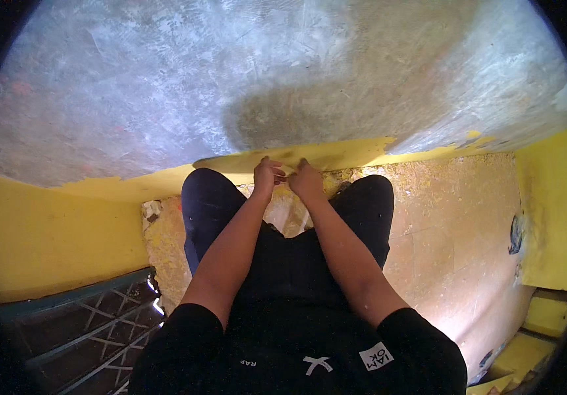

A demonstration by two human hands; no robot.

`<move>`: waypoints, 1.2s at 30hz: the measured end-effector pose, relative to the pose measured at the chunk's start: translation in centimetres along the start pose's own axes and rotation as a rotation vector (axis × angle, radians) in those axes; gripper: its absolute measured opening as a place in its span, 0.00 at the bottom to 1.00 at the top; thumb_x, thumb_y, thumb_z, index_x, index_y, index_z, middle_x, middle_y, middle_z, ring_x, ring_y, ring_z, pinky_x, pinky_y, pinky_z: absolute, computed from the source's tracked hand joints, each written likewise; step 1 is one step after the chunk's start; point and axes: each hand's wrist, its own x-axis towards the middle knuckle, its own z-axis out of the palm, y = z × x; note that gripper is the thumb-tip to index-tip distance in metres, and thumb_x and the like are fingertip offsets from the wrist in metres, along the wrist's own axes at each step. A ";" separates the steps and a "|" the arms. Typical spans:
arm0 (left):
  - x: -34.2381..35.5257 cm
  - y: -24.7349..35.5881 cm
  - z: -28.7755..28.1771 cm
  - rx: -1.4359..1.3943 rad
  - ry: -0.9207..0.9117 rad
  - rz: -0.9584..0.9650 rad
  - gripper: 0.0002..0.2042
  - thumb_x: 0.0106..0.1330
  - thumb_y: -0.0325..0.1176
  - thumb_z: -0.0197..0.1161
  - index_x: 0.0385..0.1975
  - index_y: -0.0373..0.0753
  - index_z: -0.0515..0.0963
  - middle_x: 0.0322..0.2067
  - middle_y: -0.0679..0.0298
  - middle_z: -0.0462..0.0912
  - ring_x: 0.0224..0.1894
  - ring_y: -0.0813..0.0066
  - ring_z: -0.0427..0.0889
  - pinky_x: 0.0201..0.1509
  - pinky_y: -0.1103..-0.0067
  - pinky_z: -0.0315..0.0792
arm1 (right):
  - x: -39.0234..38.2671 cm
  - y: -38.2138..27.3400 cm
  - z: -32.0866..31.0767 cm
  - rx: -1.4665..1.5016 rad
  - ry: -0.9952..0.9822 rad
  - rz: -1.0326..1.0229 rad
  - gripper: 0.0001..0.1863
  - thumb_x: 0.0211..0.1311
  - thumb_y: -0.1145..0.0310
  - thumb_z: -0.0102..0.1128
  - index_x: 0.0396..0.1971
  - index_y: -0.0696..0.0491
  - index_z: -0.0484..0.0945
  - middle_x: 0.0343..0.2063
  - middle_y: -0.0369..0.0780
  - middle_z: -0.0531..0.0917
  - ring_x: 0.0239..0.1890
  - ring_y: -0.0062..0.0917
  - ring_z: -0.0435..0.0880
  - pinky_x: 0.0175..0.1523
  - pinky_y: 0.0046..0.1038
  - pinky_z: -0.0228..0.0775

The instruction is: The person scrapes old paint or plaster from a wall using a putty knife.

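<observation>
Both my hands are close together between my knees, at the low yellow band (231,164) of the wall in front of me. My left hand (268,176) has loosely bent fingers that stand apart and point toward the right hand. Nothing shows in it. Just beside it, my right hand (306,180) is closed, with its fingertips at or very near the yellow paint. Whether it holds something small is hidden by the fingers. Above the band, the wall (297,79) is bare, grey and patchy, with a ragged paint edge.
Paint flecks cover the tiled floor (441,237). A yellow wall (59,230) stands at left, above a dark metal lattice (99,322). Another yellow wall (550,204) is at right, with a dark crumpled thing (515,235) by its foot. Pale rubble (152,209) lies in the left corner.
</observation>
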 end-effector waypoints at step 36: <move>2.9 -1.7 -3.9 -0.291 0.558 0.197 0.16 0.68 0.36 0.45 0.25 0.31 0.74 0.18 0.57 0.75 0.15 0.66 0.76 0.17 0.74 0.66 | -5.7 -10.3 -3.3 -0.263 -0.056 -0.111 0.20 0.53 0.63 0.55 0.42 0.60 0.78 0.27 0.53 0.83 0.31 0.44 0.85 0.35 0.43 0.77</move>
